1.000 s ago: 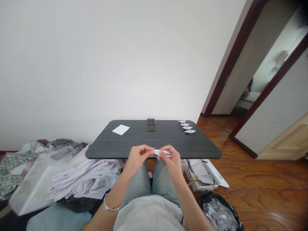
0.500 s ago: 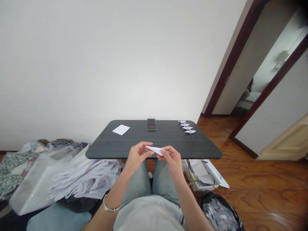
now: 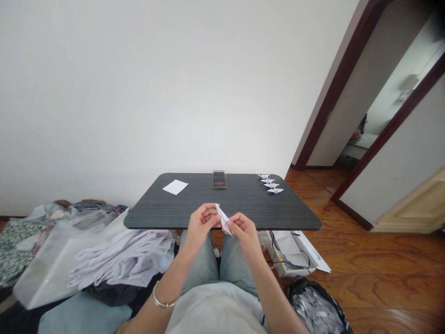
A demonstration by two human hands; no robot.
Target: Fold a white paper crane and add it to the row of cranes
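A narrow, pointed folded paper [image 3: 224,220] slants over the near edge of a dark surface [image 3: 184,204], between a left hand [image 3: 199,226] and a right hand [image 3: 245,233]. The right thumb and fingers pinch its near end; the left fingers curl at its far tip, their grip unclear. A fold seems in hand; any new crease would call for steadying both ends. Below right, a white box [image 3: 295,272] holds papers [image 3: 289,243] and cables [image 3: 298,266]; nearer, a black bag [image 3: 295,281] holds pale scraps [image 3: 320,311].

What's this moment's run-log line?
right hand: pinching folded white paper | left hand: at paper's far tip | table: white paper sheet left, smartphone middle, four origami cranes right
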